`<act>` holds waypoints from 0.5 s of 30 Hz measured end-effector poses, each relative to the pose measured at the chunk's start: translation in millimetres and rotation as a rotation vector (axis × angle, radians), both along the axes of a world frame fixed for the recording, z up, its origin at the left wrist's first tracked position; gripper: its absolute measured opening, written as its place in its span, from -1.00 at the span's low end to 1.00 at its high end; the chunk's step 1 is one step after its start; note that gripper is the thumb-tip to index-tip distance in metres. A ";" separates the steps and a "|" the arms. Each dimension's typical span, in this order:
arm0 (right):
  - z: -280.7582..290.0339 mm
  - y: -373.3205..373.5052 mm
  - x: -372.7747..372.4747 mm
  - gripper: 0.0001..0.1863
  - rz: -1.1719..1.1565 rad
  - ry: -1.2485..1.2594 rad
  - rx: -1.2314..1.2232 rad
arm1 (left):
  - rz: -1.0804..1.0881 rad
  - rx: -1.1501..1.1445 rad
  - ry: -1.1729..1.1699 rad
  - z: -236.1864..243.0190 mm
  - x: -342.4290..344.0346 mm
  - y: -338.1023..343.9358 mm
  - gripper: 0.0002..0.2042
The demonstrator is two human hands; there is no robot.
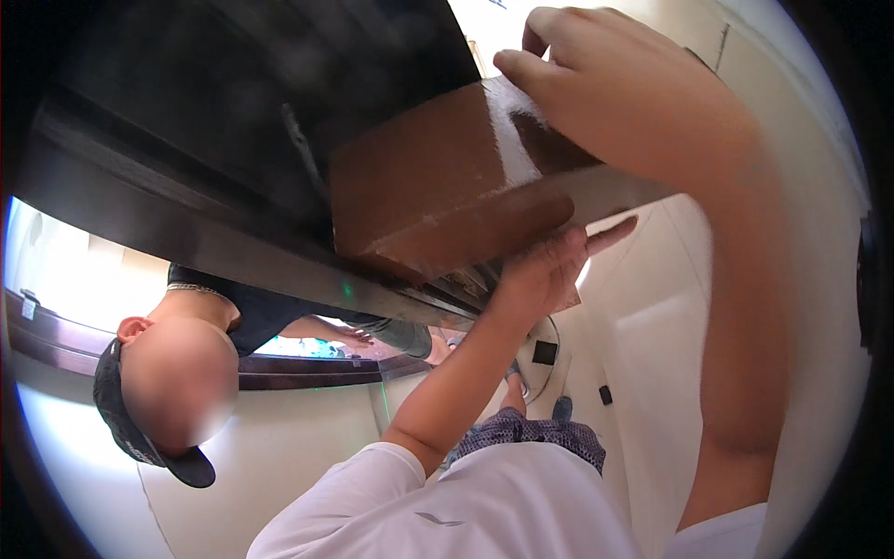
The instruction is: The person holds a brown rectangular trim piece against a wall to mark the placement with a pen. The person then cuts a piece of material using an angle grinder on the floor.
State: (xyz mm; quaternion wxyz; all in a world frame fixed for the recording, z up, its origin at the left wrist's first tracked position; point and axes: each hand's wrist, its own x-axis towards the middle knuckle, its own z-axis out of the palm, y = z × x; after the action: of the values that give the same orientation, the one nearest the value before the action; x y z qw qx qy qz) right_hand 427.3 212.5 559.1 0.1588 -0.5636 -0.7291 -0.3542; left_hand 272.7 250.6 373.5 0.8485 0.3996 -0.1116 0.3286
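A brown angular panel with a white, scraped-looking streak sits against the underside of a large dark structure overhead. My right hand is at the panel's upper right end, fingers bent over its edge; their tips are partly hidden. Below the panel, my left hand is raised against its lower side, palm up, with one finger stretched out to the right and the others bent under it. A dark rail runs along the structure beside the panel.
At left, a person in a black cap and dark shirt is close by, with a hand out beyond. Behind is a window with a dark sill. A pale wall is at right; a small black square and a cable lie below.
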 end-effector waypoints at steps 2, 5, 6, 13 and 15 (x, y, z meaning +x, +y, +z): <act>15.1 -25.1 -10.3 -0.36 -0.032 0.513 -0.201 | 0.012 0.062 0.097 10.9 -12.0 -3.7 -0.36; 3.1 -35.5 -1.5 -0.23 0.093 0.637 -0.182 | 0.113 0.027 0.067 13.6 -10.8 -10.4 -0.19; -2.7 -35.1 0.5 -0.20 0.121 0.571 -0.127 | 0.185 0.005 0.153 21.7 -13.8 -13.9 -0.05; 3.7 -24.5 -24.6 -0.15 0.103 0.551 -0.221 | 0.265 0.098 0.197 23.2 -17.8 -7.4 0.03; 12.6 -29.8 -22.9 -0.41 0.090 0.495 -0.273 | 0.282 0.134 0.136 12.7 -9.9 0.0 0.03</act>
State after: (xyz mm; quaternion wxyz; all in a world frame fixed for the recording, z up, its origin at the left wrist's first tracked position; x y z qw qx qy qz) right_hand 404.4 182.6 571.7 0.2698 -0.6163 -0.7335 -0.0970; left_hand 262.8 250.6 386.2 0.7710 0.4885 -0.0183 0.4081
